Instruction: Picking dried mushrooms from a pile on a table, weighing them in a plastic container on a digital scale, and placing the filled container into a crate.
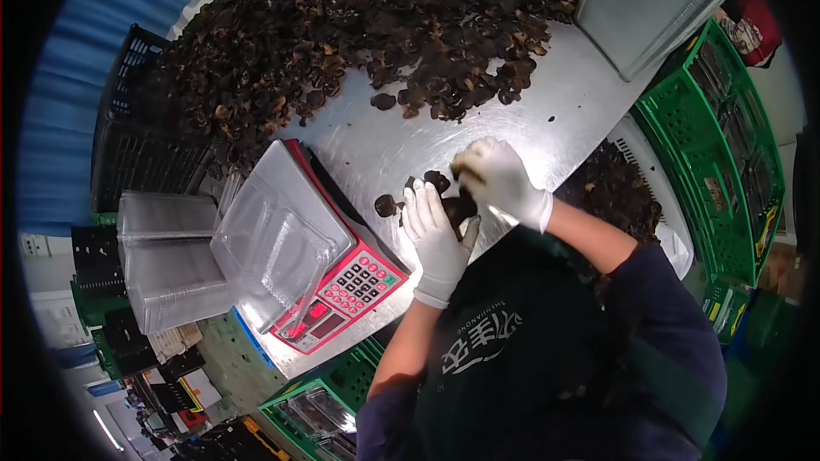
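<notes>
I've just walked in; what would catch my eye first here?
First, the huge heap of dark brown, ruffled pieces sprawling over the far side of the shiny metal table. Next, the red-and-grey electronic scale left of centre, bearing a clear plastic tray. Then, near the centre, the white-gloved left hand and right hand at some loose dark pieces.

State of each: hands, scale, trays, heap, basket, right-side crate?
Left hand: gloved, fingers extended over dark pieces
Right hand: gloved, fingers bent, grip unclear
Scale: display lit
Clear tray: on scale, unfilled
Tray stacks: nested
Heap: loose, spread on table
White basket: holding dark pieces
Right-side crate: holding clear packs
</notes>
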The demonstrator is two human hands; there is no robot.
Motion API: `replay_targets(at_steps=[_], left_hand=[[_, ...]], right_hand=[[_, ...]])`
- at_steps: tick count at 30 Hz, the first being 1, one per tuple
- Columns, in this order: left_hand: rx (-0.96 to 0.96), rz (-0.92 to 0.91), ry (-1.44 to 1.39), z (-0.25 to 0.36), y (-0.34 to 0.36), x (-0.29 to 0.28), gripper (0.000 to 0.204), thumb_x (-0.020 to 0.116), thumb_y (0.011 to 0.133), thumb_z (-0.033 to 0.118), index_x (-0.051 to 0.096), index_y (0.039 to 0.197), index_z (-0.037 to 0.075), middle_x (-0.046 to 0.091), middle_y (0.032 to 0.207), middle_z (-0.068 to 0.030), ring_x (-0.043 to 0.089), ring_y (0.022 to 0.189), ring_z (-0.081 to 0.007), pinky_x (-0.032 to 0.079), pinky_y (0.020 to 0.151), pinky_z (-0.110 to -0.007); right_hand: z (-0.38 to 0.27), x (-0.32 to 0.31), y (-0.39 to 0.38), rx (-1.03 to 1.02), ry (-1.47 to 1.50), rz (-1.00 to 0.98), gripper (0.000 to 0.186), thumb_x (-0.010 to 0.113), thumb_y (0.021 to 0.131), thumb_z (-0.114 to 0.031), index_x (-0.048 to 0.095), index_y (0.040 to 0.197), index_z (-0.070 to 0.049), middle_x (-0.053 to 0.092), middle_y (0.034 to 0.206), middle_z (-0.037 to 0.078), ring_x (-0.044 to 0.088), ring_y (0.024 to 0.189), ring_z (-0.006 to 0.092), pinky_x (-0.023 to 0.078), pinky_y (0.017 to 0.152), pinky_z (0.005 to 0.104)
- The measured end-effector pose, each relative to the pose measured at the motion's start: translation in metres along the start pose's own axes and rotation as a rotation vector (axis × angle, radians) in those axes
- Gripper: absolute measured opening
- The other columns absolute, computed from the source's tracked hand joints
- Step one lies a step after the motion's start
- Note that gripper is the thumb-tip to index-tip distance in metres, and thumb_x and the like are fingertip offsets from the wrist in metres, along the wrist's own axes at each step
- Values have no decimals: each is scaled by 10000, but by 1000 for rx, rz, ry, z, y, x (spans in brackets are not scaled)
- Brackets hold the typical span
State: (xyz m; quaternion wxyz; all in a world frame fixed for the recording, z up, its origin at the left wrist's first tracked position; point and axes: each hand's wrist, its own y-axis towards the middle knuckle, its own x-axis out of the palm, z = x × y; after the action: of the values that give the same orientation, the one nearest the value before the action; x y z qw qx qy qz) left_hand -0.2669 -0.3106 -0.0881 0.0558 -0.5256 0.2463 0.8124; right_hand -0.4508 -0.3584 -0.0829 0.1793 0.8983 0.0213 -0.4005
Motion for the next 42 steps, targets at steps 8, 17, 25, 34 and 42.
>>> replay_targets(at_steps=[8, 17, 25, 34, 42], left_hand=[[-50, -76, -29, 3, 7, -3, 1053, 820, 713, 386, 302, 1496, -92, 378, 1520, -269, 318, 1435, -473, 263, 1159, -554], [-54, -68, -63, 1, 6, 4, 1043, 798, 742, 430, 302, 1498, -89, 371, 1517, -262, 270, 1455, -464, 223, 1172, -567], [-64, -43, -113, -1, 4, 5, 1016, 806, 727, 352, 299, 1499, -73, 382, 1509, -256, 270, 1449, -483, 228, 1147, -590], [-58, -30, -117, -1, 4, 1, 1020, 763, 728, 354, 274, 1516, -72, 387, 1507, -259, 288, 1437, -481, 244, 1145, -589], [-37, 18, -73, -3, 5, 4, 887, 707, 815, 347, 321, 1486, -84, 417, 1486, -245, 317, 1430, -466, 251, 1156, -583]], right_hand=[[30, 0, 63, 165, -211, 236, 201, 718, 799, -167, 732, 990, -110, 632, 938, 91, 601, 948, 295, 473, 813, 430], [25, -27, 29, 257, 181, 298, 108, 675, 849, -92, 741, 924, -52, 678, 914, 98, 652, 894, 300, 516, 800, 387], [17, -136, -49, 713, 249, 26, 172, 590, 915, 34, 724, 1023, 23, 700, 897, 73, 664, 827, 125, 533, 768, 262], [-12, -43, -25, 342, 414, 32, 113, 667, 872, -3, 734, 963, -10, 686, 853, 95, 652, 735, 175, 525, 701, 290], [12, -46, -14, 659, 673, -14, 84, 659, 944, -49, 693, 979, 20, 663, 822, -6, 560, 726, 50, 472, 671, 215]])
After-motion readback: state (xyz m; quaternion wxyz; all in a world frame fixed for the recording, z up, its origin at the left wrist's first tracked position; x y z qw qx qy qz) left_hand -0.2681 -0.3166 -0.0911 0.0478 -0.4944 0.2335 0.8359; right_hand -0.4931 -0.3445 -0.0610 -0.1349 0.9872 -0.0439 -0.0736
